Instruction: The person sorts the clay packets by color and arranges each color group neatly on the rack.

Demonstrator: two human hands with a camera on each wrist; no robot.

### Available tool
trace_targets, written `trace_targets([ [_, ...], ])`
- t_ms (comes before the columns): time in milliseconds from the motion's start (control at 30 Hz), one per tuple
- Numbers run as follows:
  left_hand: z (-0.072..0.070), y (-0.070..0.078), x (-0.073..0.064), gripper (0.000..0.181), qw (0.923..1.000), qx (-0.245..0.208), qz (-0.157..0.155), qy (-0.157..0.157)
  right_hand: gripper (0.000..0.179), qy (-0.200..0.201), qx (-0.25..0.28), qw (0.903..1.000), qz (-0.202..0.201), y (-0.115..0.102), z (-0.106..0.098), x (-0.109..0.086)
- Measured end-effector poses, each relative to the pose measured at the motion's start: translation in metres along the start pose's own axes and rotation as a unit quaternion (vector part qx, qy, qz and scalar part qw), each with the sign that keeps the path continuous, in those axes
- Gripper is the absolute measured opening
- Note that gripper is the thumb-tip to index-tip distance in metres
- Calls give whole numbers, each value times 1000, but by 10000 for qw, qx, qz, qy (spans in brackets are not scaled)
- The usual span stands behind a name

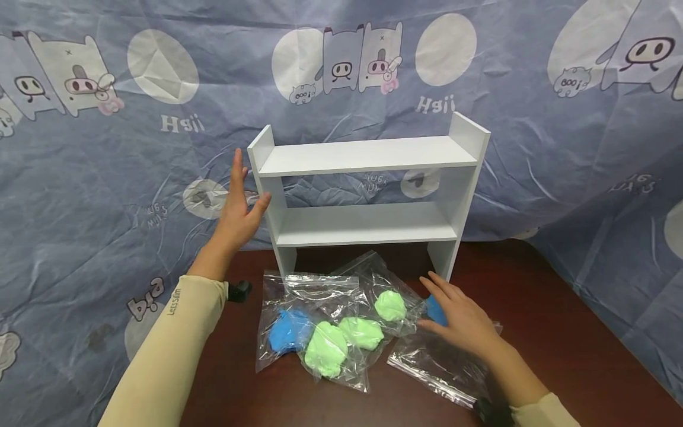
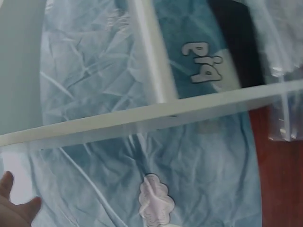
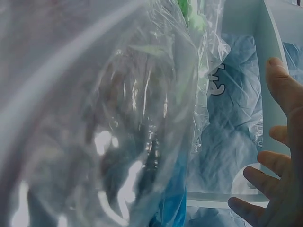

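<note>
A white two-tier shelf (image 1: 368,155) stands on the dark brown table (image 1: 560,356). My left hand (image 1: 238,207) is raised with straight fingers beside the shelf's left side panel, close to it; contact is not clear. In front of the shelf lie clear plastic bags holding clay: a blue lump (image 1: 288,331) and three green lumps (image 1: 326,349), (image 1: 363,331), (image 1: 391,305). My right hand (image 1: 459,317) hovers flat and open over another bag (image 1: 440,367) with a blue lump (image 1: 436,309) partly hidden under its fingers. The right wrist view shows crinkled plastic (image 3: 118,132) up close.
A blue cartoon-printed cloth (image 1: 107,178) hangs behind and drapes both sides of the table. A small black object (image 1: 240,290) lies near my left sleeve. The shelf's two boards hold nothing. Bare table shows at the right.
</note>
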State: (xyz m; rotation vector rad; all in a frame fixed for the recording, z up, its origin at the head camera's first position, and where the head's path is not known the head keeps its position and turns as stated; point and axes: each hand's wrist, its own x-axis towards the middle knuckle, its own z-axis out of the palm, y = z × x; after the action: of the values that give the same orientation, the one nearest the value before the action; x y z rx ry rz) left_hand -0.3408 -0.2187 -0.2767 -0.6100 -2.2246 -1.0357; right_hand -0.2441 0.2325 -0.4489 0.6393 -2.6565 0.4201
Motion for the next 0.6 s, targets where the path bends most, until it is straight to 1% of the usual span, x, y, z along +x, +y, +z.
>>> trace_targets([
  [33,-1,1,5,87,9997,-169,-172,17,93,-6,27,10000,5,0,0,0],
  [100,-3,2,13,84,9986,-423,-318,19,93,-36,68,10000,35,-1,2,1],
  [167,-4,3,20,81,9975,-603,-371,-32,92,-89,87,9999,73,-1,3,1],
  [267,-5,7,27,75,9964,-720,-425,-164,90,-210,122,9996,140,-2,6,0],
  [333,-5,13,30,73,9945,-864,-525,-269,90,-266,145,9994,170,-2,8,-1],
  [400,-7,24,33,70,9912,-1121,-626,-333,89,-282,162,9993,187,-2,10,-1],
  [467,-8,35,36,68,9879,-1334,-705,-350,89,-259,132,9994,193,-2,11,-2],
  [533,-10,45,40,64,9865,-1445,-712,-308,89,-226,98,9995,200,-1,13,-2],
  [600,-9,45,48,59,9861,-1472,-727,-239,89,-192,105,9996,202,-1,15,-2],
])
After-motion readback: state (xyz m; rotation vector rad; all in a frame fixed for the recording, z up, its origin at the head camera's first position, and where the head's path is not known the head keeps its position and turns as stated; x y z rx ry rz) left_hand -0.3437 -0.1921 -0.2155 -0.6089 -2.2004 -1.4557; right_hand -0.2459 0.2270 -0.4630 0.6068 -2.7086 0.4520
